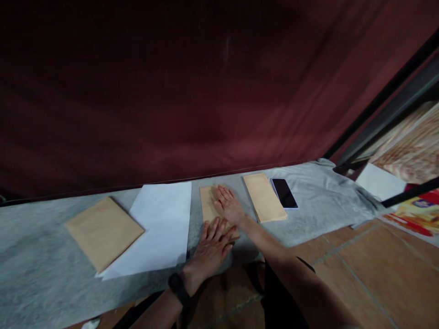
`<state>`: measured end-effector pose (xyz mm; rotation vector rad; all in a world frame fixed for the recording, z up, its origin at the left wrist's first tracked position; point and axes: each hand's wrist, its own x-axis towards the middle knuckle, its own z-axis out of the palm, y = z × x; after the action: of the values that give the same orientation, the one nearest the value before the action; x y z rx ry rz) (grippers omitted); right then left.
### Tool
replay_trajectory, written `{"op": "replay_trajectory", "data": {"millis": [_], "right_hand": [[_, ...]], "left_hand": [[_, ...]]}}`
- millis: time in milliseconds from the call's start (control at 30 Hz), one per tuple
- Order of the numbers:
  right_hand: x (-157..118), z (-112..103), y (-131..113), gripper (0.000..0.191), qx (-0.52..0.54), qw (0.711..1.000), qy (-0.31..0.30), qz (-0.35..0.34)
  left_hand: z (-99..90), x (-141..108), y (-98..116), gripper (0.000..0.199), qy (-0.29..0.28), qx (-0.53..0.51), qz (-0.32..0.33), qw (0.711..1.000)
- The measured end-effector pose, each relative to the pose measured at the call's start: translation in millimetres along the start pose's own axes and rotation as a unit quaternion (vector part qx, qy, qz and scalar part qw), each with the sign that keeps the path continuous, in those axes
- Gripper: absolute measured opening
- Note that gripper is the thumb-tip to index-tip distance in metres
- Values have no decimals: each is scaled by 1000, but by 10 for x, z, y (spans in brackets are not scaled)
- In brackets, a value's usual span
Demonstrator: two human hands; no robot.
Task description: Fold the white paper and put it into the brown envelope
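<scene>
A brown paper envelope (pixel 206 197) lies on the grey cloth, partly covered by both hands. My left hand (pixel 212 244) rests flat on its lower end, fingers spread, with a dark band on the wrist. My right hand (pixel 229 205) lies flat over its upper part, fingers stretched out. Just right of it is a narrow stack of brown envelopes (pixel 264 197). To the left, white paper sheets (pixel 164 224) lie partly under a larger brown envelope (pixel 104 233).
A phone (pixel 284 193) lies right of the narrow stack on the grey cloth (pixel 322 196). Behind rises a dark red curtain (pixel 206 114). Tiled floor (pixel 377 265) shows in front, and a red and yellow package (pixel 418 212) stands at the far right.
</scene>
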<state>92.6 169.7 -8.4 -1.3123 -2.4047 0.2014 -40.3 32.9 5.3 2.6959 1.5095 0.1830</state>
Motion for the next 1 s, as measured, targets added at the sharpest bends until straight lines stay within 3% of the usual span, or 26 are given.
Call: {"op": "replay_trajectory", "data": {"millis": [133, 233, 400, 733, 1000], "right_hand": [[177, 120, -13, 54, -42, 998, -6, 41], [130, 166, -19, 55, -61, 996, 6, 59], [-194, 79, -35, 57, -64, 997, -15, 37], [-935, -364, -102, 54, 0, 988, -147, -38], [-1210, -410, -94, 69, 45, 984, -164, -56]], "left_hand": [[17, -2, -14, 52, 0, -3, 6, 1000], [35, -14, -58, 53, 2, -10, 8, 1000], [64, -50, -145, 57, 5, -30, 6, 1000], [48, -19, -266, 48, 25, -118, 5, 993], [35, 85, -216, 51, 32, -57, -67, 996]]}}
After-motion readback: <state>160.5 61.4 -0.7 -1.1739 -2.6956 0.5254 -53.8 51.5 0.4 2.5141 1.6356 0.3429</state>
